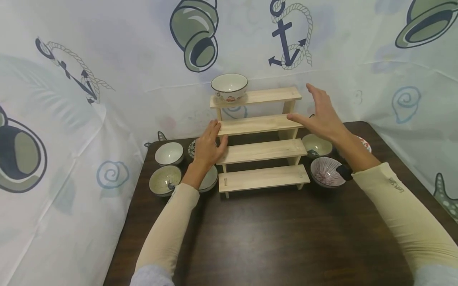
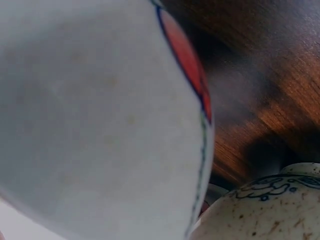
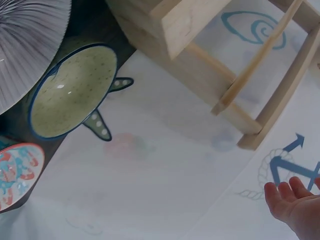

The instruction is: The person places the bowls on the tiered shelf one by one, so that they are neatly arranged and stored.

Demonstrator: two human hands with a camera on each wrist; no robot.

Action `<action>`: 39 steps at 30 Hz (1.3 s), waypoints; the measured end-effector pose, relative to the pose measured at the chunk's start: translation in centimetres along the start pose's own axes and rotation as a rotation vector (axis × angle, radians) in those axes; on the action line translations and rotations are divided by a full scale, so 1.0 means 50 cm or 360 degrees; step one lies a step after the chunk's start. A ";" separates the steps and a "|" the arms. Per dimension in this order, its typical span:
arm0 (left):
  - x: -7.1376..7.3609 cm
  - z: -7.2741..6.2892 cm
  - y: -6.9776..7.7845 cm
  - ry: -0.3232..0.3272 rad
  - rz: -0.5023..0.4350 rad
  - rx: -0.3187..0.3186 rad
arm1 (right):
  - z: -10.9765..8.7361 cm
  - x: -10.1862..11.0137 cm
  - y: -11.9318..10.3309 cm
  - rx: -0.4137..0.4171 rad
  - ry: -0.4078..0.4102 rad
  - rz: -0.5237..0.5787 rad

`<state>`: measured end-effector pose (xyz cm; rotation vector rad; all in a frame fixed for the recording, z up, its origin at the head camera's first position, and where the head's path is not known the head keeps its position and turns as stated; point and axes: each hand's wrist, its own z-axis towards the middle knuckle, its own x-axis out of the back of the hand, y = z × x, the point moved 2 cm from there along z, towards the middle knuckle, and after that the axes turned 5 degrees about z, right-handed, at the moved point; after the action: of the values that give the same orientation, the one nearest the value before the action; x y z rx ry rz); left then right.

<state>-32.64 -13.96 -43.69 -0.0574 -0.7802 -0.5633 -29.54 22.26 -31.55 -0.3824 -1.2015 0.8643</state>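
A pale wooden stepped shelf (image 1: 262,151) stands on the dark table. On its top step, at the left end, sits a white bowl (image 1: 229,84) with a dark rim and a painted pattern. My left hand (image 1: 206,149) is at the shelf's left side, fingers extended near the upper steps; whether it touches the wood I cannot tell. Off the shelf's right end, my right hand (image 1: 323,116) is raised with thumb and fingers spread, holding nothing. Its fingers (image 3: 292,197) show at the lower right of the right wrist view.
Left of the shelf are a white bowl (image 1: 169,153), a speckled bowl (image 1: 165,180) and a bowl (image 1: 209,179) partly behind my arm. On the right stand a green bowl (image 3: 74,92), a purple-striped bowl (image 1: 326,172) and a red-and-blue patterned bowl (image 3: 19,175). Printed cloth (image 1: 143,59) hangs behind.
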 end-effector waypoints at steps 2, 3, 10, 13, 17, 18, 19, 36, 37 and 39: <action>0.000 0.001 0.001 0.0001 -0.0012 0.0009 | -0.005 0.007 0.006 -0.0023 0.0011 -0.0004; 0.000 0.001 0.001 0.0002 -0.0017 0.0011 | -0.008 0.010 0.008 -0.0036 0.0014 -0.0007; 0.002 -0.002 0.003 0.0011 -0.0041 0.0024 | -0.026 0.025 0.022 -0.0115 0.0027 0.0008; 0.002 -0.003 0.004 0.0010 -0.0049 0.0039 | -0.034 0.030 0.031 -0.0142 0.0041 -0.0001; 0.001 -0.004 0.005 0.0020 -0.0058 0.0049 | -0.045 0.036 0.048 -0.0171 0.0048 -0.0020; 0.001 -0.004 0.005 0.0024 -0.0057 0.0052 | -0.048 0.038 0.053 -0.0180 0.0050 -0.0025; 0.001 -0.004 0.005 0.0029 -0.0060 0.0052 | -0.050 0.040 0.058 -0.0190 0.0052 -0.0035; 0.000 -0.002 0.004 -0.0007 -0.0092 0.0097 | -0.073 0.059 0.126 -0.0296 0.0069 -0.0095; -0.001 -0.003 0.003 -0.0010 -0.0090 0.0100 | -0.074 0.060 0.131 -0.0304 0.0067 -0.0098; -0.002 -0.004 0.003 -0.0013 -0.0091 0.0104 | -0.075 0.060 0.140 -0.0317 0.0069 -0.0114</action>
<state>-32.51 -13.84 -43.88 0.0228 -0.8094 -0.5918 -28.41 29.61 -35.66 -0.5136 -1.2575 0.6736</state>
